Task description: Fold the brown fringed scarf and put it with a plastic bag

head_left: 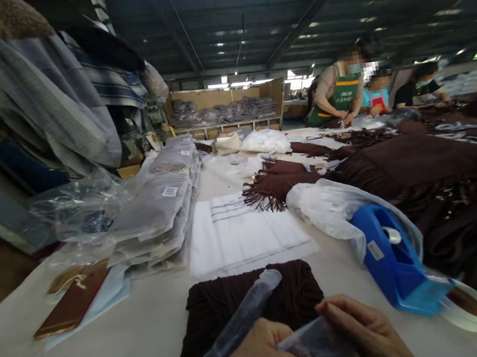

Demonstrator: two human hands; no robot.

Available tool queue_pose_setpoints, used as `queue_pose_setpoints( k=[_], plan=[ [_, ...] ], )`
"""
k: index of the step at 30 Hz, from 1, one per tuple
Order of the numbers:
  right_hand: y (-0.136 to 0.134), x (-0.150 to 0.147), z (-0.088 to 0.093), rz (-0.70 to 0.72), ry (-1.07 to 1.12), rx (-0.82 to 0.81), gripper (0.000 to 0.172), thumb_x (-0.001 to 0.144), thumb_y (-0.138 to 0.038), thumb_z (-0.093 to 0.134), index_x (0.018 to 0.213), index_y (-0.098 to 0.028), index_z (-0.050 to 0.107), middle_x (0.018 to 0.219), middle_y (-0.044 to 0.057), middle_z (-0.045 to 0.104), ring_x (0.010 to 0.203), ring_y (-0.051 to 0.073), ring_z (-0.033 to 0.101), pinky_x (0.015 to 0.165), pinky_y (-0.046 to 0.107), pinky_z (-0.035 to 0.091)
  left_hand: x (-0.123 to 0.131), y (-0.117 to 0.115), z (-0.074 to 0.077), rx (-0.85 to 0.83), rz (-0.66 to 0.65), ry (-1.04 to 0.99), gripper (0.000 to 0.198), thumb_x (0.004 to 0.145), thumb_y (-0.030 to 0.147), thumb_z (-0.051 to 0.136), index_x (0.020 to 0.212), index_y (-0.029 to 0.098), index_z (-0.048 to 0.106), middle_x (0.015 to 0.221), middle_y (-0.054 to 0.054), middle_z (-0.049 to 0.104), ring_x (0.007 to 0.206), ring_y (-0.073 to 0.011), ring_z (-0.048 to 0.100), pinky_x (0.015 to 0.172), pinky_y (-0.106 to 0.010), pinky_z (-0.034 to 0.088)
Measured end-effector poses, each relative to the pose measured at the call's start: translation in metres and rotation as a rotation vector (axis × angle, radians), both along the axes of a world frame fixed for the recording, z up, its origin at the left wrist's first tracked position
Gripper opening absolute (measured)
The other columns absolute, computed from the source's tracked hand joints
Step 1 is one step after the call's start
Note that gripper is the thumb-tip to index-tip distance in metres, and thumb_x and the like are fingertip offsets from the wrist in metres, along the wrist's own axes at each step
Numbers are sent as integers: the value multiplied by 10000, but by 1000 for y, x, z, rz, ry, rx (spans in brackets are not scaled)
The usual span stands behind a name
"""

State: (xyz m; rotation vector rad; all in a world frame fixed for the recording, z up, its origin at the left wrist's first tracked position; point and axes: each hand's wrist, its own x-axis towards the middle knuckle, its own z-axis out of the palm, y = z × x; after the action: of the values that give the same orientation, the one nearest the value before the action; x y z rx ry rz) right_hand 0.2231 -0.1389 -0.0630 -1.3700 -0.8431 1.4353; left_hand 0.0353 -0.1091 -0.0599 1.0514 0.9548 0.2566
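Hands at lower centre, near each other but not touching: the left hand [255, 355] closes around a narrow rolled clear plastic sleeve [235, 322], while the right hand [364, 332] pinches a crumpled clear polybag [318, 349]. Both lie over a folded dark-brown fringed fabric piece [289, 295]. The film appears light, soft and slippery, best held by its edges. A blue tape dispenser [396, 257] lies just right.
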Motion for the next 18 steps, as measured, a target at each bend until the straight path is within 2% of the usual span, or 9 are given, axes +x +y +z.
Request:
queue_pose_setpoints(
  k=[2, 5, 8, 10, 12, 13, 15, 18],
  plan=[
    [3, -3, -7, -84, -63, 26, 345, 625, -546, 714, 739, -221, 699, 581, -39, 583, 544, 96, 499, 512, 180, 401, -8, -4, -3, 10, -35, 30, 74, 557, 215, 581, 564, 165, 527, 461, 68, 401, 402, -61, 302, 388, -194, 182],
    [7, 3, -19, -137, -298, 120, 359, 632, -566, 685, 761, -232, 717, 691, -13, 665, 682, 152, 597, 639, 184, 473, -22, -11, -3, 84, -81, 80, 143, 595, 272, 568, 519, 169, 505, 456, 65, 372, 419, -64, 291, 409, -192, 199],
    [10, 12, -25, -127, -420, 153, 360, 642, -577, 658, 772, -249, 727, 772, -6, 705, 782, 176, 642, 705, 161, 484, -38, -17, 8, 231, -141, 188, 164, 642, 269, 550, 522, 173, 492, 454, 67, 369, 436, -70, 323, 463, -203, 240],
    [10, 13, -25, -126, -403, 142, 355, 648, -577, 652, 781, -257, 729, 798, -10, 713, 783, 164, 648, 691, 138, 481, -47, -18, 20, 463, -96, 418, 84, 702, 246, 545, 667, 179, 580, 523, 48, 476, 508, -103, 438, 537, -218, 307],
    [10, 11, -20, -154, -360, 128, 340, 662, -568, 649, 796, -266, 728, 794, -20, 713, 758, 145, 644, 671, 123, 474, -50, -15, 27, 759, 15, 693, 147, 776, 225, 518, 883, 190, 613, 742, -7, 598, 714, -169, 543, 675, -264, 373],
    [10, 9, -18, -173, -344, 128, 333, 672, -564, 645, 806, -271, 726, 794, -25, 712, 746, 136, 639, 665, 118, 470, -50, -13, 27, 874, 54, 796, 180, 799, 215, 507, 953, 194, 599, 864, -35, 612, 825, -203, 550, 744, -299, 384],
    [10, 6, -13, -174, -329, 133, 322, 674, -560, 653, 808, -276, 726, 791, -31, 712, 735, 127, 631, 659, 111, 462, -47, -8, 21, 984, 37, 913, 204, 789, 196, 545, 991, 190, 577, 1004, -66, 587, 959, -248, 517, 830, -360, 388],
    [14, 9, -11, -127, -355, 147, 333, 677, -564, 658, 829, -276, 727, 814, -22, 716, 746, 137, 633, 664, 126, 466, -39, -4, 3, 984, -30, 948, 287, 732, 150, 620, 1011, 174, 552, 1035, -78, 571, 987, -264, 505, 873, -397, 398]
  ],
)
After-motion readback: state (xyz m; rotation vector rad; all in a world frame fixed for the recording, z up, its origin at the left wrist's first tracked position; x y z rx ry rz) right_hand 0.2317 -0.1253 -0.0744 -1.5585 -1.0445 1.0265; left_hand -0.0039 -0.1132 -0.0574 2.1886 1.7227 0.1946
